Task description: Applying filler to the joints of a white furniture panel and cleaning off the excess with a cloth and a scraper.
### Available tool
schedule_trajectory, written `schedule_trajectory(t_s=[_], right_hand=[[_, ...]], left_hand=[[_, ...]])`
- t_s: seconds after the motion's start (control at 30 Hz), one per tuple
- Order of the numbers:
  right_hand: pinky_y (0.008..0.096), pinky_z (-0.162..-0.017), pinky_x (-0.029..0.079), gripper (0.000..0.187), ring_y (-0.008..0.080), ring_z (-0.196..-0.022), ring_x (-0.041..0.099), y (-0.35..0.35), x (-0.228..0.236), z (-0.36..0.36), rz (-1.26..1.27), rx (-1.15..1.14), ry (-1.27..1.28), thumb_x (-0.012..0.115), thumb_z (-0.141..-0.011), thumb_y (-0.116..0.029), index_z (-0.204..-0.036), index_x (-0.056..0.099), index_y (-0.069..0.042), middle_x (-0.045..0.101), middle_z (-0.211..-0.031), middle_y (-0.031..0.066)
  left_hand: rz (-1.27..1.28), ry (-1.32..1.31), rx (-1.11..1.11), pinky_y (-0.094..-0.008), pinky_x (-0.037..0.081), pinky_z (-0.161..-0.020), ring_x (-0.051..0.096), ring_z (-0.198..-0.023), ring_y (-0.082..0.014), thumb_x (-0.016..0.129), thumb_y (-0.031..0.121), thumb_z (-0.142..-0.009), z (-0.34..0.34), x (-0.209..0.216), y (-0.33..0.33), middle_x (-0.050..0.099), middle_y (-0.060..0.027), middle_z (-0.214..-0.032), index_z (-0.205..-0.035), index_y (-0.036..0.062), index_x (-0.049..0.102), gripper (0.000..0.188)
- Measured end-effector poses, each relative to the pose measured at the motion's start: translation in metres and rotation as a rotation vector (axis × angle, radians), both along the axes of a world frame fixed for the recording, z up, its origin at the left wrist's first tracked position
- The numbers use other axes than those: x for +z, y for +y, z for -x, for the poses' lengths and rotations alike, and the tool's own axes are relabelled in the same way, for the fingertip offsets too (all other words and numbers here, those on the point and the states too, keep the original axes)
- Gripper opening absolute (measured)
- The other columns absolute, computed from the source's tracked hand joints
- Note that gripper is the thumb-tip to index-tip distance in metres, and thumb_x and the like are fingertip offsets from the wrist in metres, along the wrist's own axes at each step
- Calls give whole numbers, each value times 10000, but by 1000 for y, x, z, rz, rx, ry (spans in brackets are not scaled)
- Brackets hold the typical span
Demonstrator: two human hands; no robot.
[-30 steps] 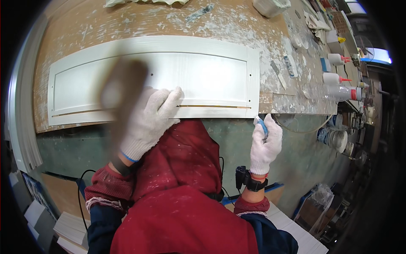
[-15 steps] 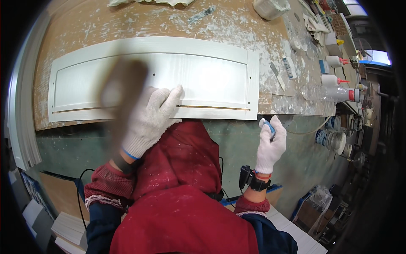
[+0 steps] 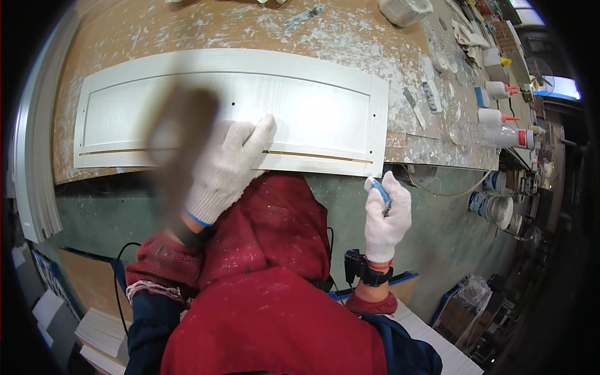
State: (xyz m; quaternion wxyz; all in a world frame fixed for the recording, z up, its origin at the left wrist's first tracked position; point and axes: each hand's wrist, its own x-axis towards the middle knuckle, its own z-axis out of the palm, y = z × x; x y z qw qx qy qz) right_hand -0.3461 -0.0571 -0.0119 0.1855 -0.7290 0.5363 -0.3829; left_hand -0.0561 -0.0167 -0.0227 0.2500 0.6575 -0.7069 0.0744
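Observation:
A white framed panel (image 3: 300, 84) with small holes and a long slot lies along the bench's near edge. My left hand (image 3: 228, 153), in a white knit glove, rests on the panel's near rail, its visible fingers stretched over the recessed face. Some of that hand is hidden by a blurred brown shape (image 3: 184, 125) close to the camera. Below the panel's right near corner is my right hand (image 3: 386, 215), also gloved. Between thumb and fingers it pinches a small blue and white piece (image 3: 381, 194), which looks like a folded abrasive pad; its exact kind is unclear.
Paint-spattered board covers the bench (image 3: 350, 53). A putty knife (image 3: 414, 109), a clear bottle (image 3: 487, 135) and red-tipped glue bottles (image 3: 498, 116) lie to the right. More white panels (image 3: 37, 150) stand at the left. Tubs (image 3: 497, 209) sit lower right.
My right hand has moved left, nearer to the panel's right near corner, still holding the blue and white piece. The panel appears slightly higher in view; my left hand stays on it.

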Motion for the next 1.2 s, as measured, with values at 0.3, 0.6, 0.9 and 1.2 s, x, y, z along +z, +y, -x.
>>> schedule_trajectory(t_s=[0.3, 0.6, 0.9, 1.2], right_hand=[[344, -790, 529, 386, 271, -886, 647, 3, -4, -8, 130, -4, 164, 716, -761, 17, -1137, 646, -27, 645, -1008, 133], [334, -764, 528, 378, 261, -840, 642, 8, -11, -13, 155, -38, 70, 712, -757, 14, -1128, 661, -33, 641, -968, 125], [336, -781, 526, 372, 251, -875, 637, 19, -3, 3, -10, -89, 80, 712, -758, 2, -1125, 658, -31, 635, -967, 122], [300, -802, 514, 358, 180, -905, 623, 21, 25, 12, -102, -18, -27, 603, -818, 81, -1173, 606, 31, 610, -1063, 110]], left_hand=[[25, -25, -19, -346, 466, -725, 575, -830, -192, 747, 213, -668, -2, 3, -2, 552, 12, -925, -1238, 163, 611, 588], [32, 16, -6, -341, 461, -719, 573, -810, -182, 737, 190, -675, -1, 2, -4, 558, 29, -891, -1213, 171, 621, 551], [53, 53, -9, -334, 455, -718, 569, -797, -177, 722, 180, -688, 0, 5, -1, 553, 32, -862, -1180, 182, 632, 501], [29, 32, -33, -328, 456, -678, 564, -758, -172, 704, 146, -757, -4, 13, 13, 535, 20, -834, -1120, 143, 659, 366]])
